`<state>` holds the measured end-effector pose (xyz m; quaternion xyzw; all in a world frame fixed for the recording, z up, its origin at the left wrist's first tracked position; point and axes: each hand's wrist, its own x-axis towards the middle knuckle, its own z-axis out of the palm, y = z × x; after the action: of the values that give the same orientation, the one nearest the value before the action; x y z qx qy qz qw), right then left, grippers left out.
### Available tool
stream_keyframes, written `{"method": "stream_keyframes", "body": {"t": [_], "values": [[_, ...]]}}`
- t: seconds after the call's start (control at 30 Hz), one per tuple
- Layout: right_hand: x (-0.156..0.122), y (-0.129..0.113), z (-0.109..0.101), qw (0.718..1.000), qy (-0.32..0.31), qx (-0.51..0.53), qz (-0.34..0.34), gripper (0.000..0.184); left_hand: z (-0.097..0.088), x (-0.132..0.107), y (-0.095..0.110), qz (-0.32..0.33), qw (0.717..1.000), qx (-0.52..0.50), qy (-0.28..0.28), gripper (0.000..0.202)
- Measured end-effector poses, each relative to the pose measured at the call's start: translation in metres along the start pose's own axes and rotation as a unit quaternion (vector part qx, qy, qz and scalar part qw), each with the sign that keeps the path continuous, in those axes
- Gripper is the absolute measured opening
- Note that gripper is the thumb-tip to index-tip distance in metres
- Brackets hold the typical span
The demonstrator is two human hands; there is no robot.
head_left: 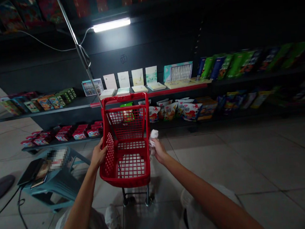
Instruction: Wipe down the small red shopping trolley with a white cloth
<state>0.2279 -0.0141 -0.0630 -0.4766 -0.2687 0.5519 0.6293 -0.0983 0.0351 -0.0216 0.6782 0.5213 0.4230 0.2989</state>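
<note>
A red plastic shopping cart [130, 181] stands upright on the floor in front of me, between my feet and the shelves. Its basket has grid openings and nothing lies in it. My left hand [99, 154] grips the cart's left side wall, with the thumb over the perforated panel and the other fingers hidden outside it. In my right hand [159, 151] is a crumpled white cloth [153, 135], held against the outside of the cart's right wall.
Dark shelves [146, 40] carry boxes, books and snack bags [192, 110]. A blue-grey stool [50, 180] with flat items on it stands at left, its cable trailing to the floor. A metal pole [78, 46] rises behind the cart near a lit tube lamp [111, 25].
</note>
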Motion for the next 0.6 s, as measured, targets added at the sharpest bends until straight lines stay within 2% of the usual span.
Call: {"method": "stream_keyframes", "body": {"t": [0.1, 0.2, 0.3, 0.37, 0.5, 0.6], "values": [[0.021, -0.023, 0.011, 0.997, 0.04, 0.011, -0.064, 0.034, -0.004, 0.0, -0.003, 0.003, 1.0, 0.013, -0.001, 0.072], [0.042, -0.043, 0.017, 0.985, 0.053, 0.011, -0.166, 0.045, -0.007, -0.002, -0.004, 0.002, 1.0, 0.03, 0.003, 0.073], [0.059, -0.047, 0.021, 0.964, 0.052, -0.048, -0.258, 0.059, -0.009, -0.007, -0.001, 0.0, 0.999, 0.034, 0.002, 0.071], [0.067, -0.039, 0.023, 0.959, 0.064, -0.092, -0.26, 0.062, -0.011, -0.011, 0.001, -0.001, 0.999, 0.032, -0.001, 0.07], [0.074, -0.007, 0.023, 0.973, 0.098, -0.101, -0.183, 0.06, -0.015, -0.017, -0.001, 0.005, 0.999, 0.03, -0.007, 0.067], [0.074, 0.01, 0.013, 0.981, 0.065, -0.122, -0.138, 0.056, -0.017, -0.018, -0.004, 0.007, 1.0, 0.023, -0.005, 0.067]]}}
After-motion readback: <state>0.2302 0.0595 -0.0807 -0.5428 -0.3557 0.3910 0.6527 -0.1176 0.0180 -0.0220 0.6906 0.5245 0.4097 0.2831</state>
